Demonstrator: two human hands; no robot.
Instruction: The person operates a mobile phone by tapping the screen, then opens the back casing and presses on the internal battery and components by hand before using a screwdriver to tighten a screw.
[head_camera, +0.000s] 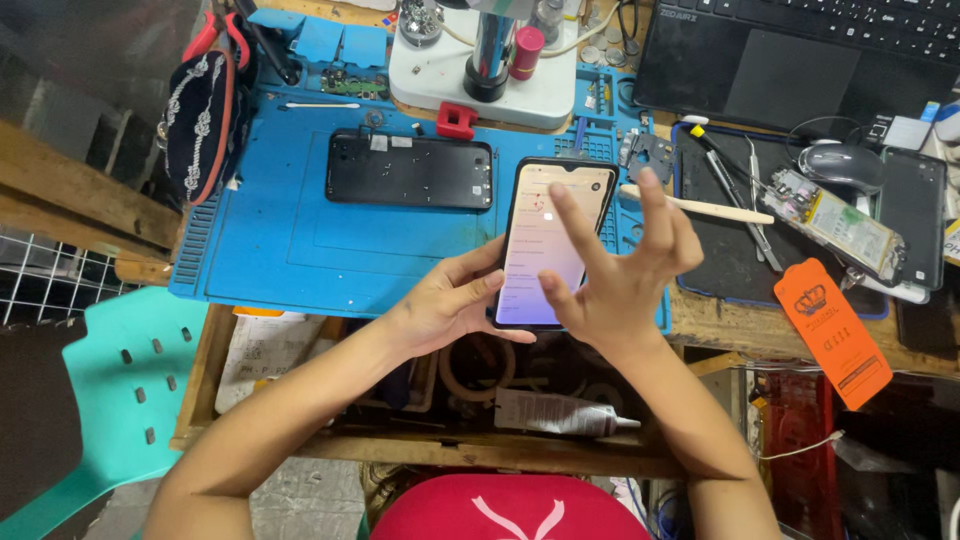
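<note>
My left hand (450, 305) grips a lit smartphone (535, 250) from its left edge and underside, screen up, over the front of the blue work mat (270, 250). My right hand (620, 270) hovers over the phone's right side with fingers spread. Its index finger points at the upper part of the bright screen and its thumb rests near the lower right edge. A second black phone (410, 170) lies flat on the mat behind, with small screws on it.
A microscope base (480, 80) stands at the back centre, a laptop (800, 60) at back right. Tweezers, a mouse (840, 165), a battery (835, 220) and an orange package (830, 330) lie right. A glue tube (560, 415) sits in the open drawer below. A teal chair (110, 390) stands left.
</note>
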